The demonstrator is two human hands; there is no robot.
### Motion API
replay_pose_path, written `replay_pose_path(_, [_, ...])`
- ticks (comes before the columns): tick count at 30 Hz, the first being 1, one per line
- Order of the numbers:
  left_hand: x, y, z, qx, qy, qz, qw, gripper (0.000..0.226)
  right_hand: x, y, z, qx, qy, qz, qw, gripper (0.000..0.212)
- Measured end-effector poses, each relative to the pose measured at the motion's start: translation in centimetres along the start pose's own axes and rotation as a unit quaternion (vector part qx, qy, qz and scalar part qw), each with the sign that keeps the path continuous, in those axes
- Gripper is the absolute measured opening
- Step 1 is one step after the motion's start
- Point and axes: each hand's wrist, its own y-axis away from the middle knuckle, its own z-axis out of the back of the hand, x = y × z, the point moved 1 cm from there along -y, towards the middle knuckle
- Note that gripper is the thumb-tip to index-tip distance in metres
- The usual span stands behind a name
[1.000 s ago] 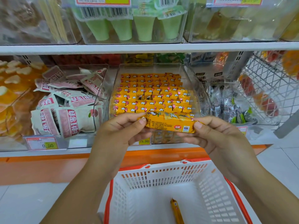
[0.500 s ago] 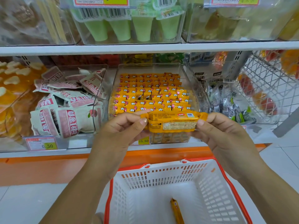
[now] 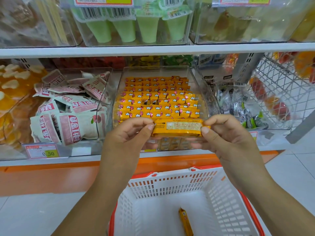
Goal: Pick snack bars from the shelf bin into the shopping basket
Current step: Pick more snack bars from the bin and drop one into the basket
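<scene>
An orange-yellow snack bar [image 3: 178,128] hangs level in front of the clear shelf bin [image 3: 207,92], its printed back label facing me. My left hand [image 3: 129,135] pinches its left end and my right hand [image 3: 226,133] pinches its right end. Behind it the bin holds several rows of the same orange bars [image 3: 158,99]. Below my hands stands a white shopping basket [image 3: 172,183] with orange rim. One snack bar [image 3: 185,222] lies on the basket's floor.
A clear bin of pink-and-white packets [image 3: 68,113] sits to the left, and one of dark wrapped sweets [image 3: 242,106] to the right. A wire rack [image 3: 279,92] stands at far right. Above runs a white shelf edge [image 3: 153,50] with green cone snacks. An orange plinth [image 3: 42,178] lies below.
The bar has turned in my fingers, so its back label now faces me more squarely. Both hands stayed in front of the bin at about the same height.
</scene>
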Motion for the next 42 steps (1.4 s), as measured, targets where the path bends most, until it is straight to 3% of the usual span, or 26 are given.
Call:
replay_pose_path(2, [-0.1, -0.1, 0.1, 0.013, 0.021, 0.021, 0.999, 0.014, 0.1, 0.1, -0.1, 0.012, -0.001, -0.011, 1.000, 0.020])
replay_pose_path(5, [-0.1, -0.5, 0.5, 0.047, 0.033, 0.044, 0.997, 0.031, 0.0, 0.0, 0.3, 0.030, 0.011, -0.025, 0.999, 0.040])
replay_pose_path(10, [0.2, -0.8, 0.8, 0.064, 0.047, 0.054, 0.995, 0.027, 0.3, -0.2, 0.3, 0.031, -0.032, -0.033, 0.998, 0.017])
replay_pose_path(14, [0.5, -0.9, 1.0, 0.076, 0.061, 0.064, 0.993, 0.022, 0.5, -0.4, 0.3, 0.010, -0.068, -0.048, 0.996, 0.015])
replay_pose_path(18, [0.3, -0.9, 0.9, 0.077, 0.058, 0.069, 0.993, 0.020, 0.2, -0.6, 0.4, 0.008, -0.085, -0.074, 0.994, 0.029])
replay_pose_path(23, [-0.3, -0.8, 1.3, 0.129, 0.051, 0.065, 0.988, 0.038, 0.8, -0.7, 0.8, 0.045, -0.097, -0.087, 0.990, 0.053])
replay_pose_path(26, [-0.3, -0.8, 1.2, 0.102, 0.050, 0.049, 0.992, 0.025, 0.7, -0.6, 0.7, 0.030, -0.074, -0.080, 0.994, 0.053])
replay_pose_path(30, [0.3, -1.0, 1.0, 0.078, 0.023, 0.045, 0.996, 0.005, 0.2, -0.7, 0.8, 0.006, -0.048, -0.068, 0.996, 0.012])
replay_pose_path(36, [0.4, -1.1, 0.3, 0.065, -0.033, 0.047, 0.996, 0.022, 0.0, -0.7, 0.2, 0.001, -0.115, -0.112, 0.987, 0.017])
replay_pose_path(42, [1.0, -3.1, -0.6, -0.008, -0.199, -0.050, 0.979, 0.015, -0.1, -2.2, -1.0, -0.034, -0.063, -0.086, 0.994, 0.042])
